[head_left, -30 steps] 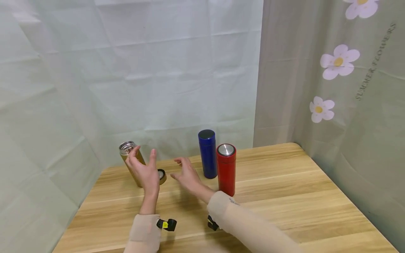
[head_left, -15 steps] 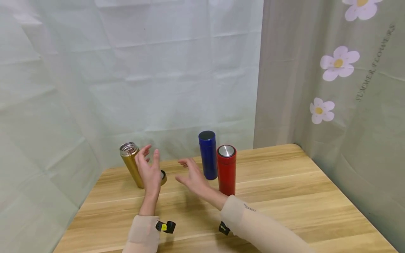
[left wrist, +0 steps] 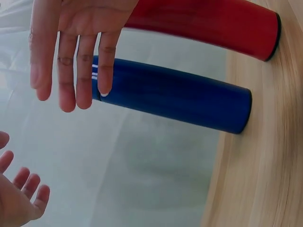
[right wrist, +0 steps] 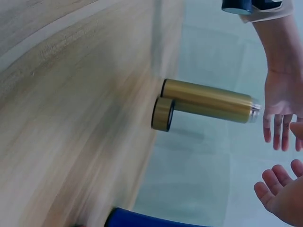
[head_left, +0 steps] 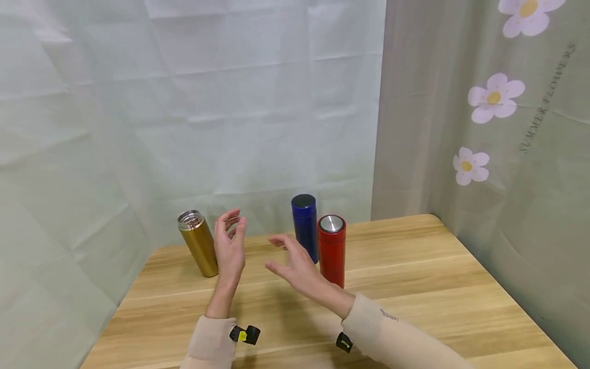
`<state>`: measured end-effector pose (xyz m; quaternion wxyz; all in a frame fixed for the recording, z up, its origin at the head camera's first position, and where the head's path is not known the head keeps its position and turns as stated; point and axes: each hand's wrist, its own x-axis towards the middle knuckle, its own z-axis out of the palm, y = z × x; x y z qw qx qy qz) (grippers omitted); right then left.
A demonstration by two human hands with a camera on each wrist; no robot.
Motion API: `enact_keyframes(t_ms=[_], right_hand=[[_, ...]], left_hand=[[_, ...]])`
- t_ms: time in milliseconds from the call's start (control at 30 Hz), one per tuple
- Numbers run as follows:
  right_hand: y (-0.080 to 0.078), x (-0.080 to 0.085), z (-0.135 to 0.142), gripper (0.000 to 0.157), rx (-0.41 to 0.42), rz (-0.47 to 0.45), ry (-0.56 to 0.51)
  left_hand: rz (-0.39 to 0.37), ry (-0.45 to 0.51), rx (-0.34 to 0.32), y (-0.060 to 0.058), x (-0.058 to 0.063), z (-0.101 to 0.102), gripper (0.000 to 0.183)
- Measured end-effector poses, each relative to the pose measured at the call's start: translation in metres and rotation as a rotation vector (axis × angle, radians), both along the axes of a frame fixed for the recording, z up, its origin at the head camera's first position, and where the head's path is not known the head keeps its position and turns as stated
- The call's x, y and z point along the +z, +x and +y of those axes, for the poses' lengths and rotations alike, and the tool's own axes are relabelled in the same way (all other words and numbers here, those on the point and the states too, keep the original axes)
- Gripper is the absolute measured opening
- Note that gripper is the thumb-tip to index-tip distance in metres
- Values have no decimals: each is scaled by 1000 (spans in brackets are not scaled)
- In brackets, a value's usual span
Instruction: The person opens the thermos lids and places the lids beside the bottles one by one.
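My left hand (head_left: 230,250) hovers over the table just right of a gold thermos (head_left: 200,248), its fingers slightly bent and holding nothing. That thermos stands uncapped, with its steel mouth showing. In the right wrist view its gold lid (right wrist: 163,114) lies on the table beside the base; in the head view my left hand hides it. My right hand (head_left: 299,266) is raised too, fingers relaxed and nothing in them. It is nearest to a blue thermos (head_left: 304,230) with a dark top and a red thermos (head_left: 332,253) with a silver top. Both stand upright and capped.
The wooden table (head_left: 415,287) ends at the back against a pale hanging cloth (head_left: 258,113). A grey curtain (head_left: 415,128) with printed flowers hangs at the right. Black cameras are strapped to both sleeves.
Both hands have shifted to the right. The left hand has drawn away from the gold thermos and now covers its lid in the head view. All the thermoses stay in place.
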<state>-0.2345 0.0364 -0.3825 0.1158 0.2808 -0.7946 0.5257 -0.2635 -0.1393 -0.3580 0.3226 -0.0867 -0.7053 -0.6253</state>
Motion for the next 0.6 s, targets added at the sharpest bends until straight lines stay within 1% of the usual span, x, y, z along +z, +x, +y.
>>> enact_keyframes(t_ms=[167, 400, 600], right_hand=[[6, 3, 12, 52, 12, 12, -12], [16, 3, 30, 52, 38, 14, -29], [19, 4, 44, 53, 54, 77, -43]], left_hand=[[-11, 13, -85, 2, 1, 6, 35], [-63, 3, -151, 4, -4, 13, 37], [-67, -25, -200, 5, -3, 22, 36]])
